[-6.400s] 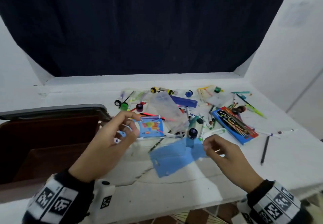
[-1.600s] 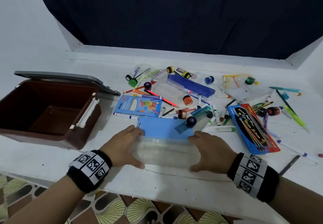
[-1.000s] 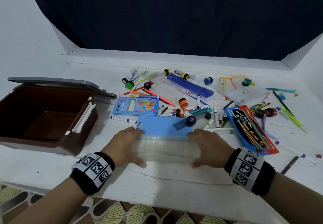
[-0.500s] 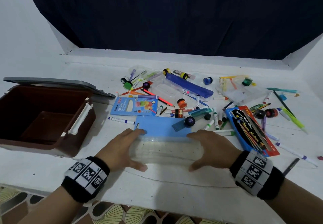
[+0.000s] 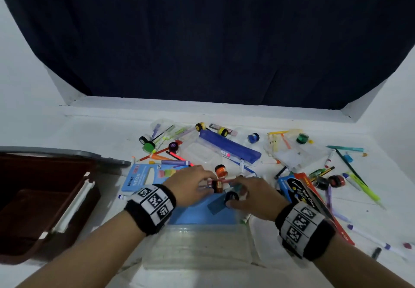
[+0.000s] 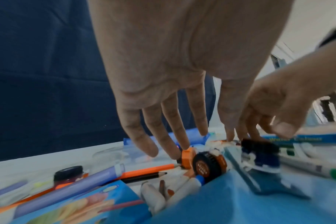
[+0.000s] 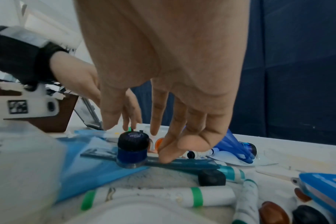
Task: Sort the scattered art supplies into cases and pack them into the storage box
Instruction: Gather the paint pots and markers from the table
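Both hands [image 5: 221,194], fingers spread and empty, over paint pots [image 5: 217,186] beyond clear case [image 5: 197,247].

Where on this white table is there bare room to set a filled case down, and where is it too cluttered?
Bare white table lies behind the open brown storage box, left of the supply pile. Another bare strip runs along the near edge, right of the clear plastic case. It is crowded from the blue Neon crayon pack across to the green pens.
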